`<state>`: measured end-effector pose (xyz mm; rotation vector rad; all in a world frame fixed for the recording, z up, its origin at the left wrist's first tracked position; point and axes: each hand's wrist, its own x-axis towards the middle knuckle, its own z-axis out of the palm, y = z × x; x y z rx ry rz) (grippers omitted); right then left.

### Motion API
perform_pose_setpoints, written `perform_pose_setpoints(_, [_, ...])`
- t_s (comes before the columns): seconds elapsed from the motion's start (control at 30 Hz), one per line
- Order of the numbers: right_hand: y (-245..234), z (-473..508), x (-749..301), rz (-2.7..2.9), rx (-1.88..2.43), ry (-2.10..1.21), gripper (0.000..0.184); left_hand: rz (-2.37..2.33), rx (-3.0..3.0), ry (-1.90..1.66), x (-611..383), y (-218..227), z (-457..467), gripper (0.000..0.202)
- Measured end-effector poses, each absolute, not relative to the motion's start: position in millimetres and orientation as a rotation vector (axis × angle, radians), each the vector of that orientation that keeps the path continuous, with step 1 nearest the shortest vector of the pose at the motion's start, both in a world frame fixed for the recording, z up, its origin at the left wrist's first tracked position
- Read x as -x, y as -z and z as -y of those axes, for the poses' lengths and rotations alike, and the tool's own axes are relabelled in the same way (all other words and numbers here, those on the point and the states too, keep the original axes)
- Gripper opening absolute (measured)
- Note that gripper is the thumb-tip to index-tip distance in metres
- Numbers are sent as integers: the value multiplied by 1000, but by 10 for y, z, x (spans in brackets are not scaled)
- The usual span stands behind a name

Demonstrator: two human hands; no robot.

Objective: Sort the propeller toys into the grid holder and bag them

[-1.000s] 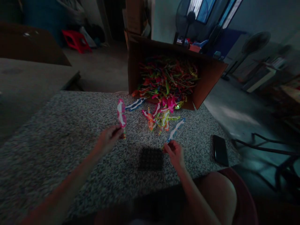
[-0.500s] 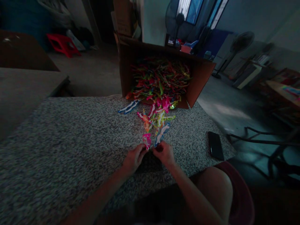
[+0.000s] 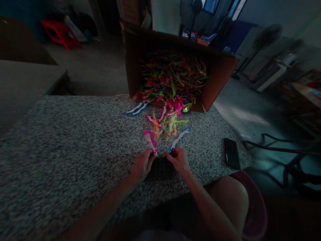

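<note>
A speckled grey granite tabletop (image 3: 62, 140) bears a cardboard box (image 3: 132, 60) lying on its side at the far edge. A tangle of brightly coloured plastic pieces (image 3: 167, 124) spills from its mouth across the surface. A black smartphone (image 3: 232, 153) lies well apart, near the right edge.

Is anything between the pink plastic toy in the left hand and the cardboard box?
Yes: loose multicoloured plastic toys lie on the stone tabletop between the pink toy in the left hand and the cardboard box.
</note>
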<state>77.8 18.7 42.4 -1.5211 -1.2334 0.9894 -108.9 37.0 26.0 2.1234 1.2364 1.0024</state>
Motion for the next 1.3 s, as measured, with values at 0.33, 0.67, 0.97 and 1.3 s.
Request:
perform_pose_setpoints(0.33, [-351, -124, -769, 1260, 1561, -932, 25, -1230, -2137, -976, 1105, -242, -364, 16])
perform_pose_setpoints(0.67, [-425, -72, -703, 1522, 1589, -774, 16, -1149, -2215, -900, 1033, -222, -351, 19])
perform_pose_setpoints(0.97, [-553, 38, -1034, 972, 1419, -1076, 21, -1414, -1331, -1212, 1441, -490, -428, 35])
perform_pose_setpoints(1.3, [-583, 108, -813, 1016, 1528, -957, 19, -1286, -1089, -1063, 1253, -741, -254, 46])
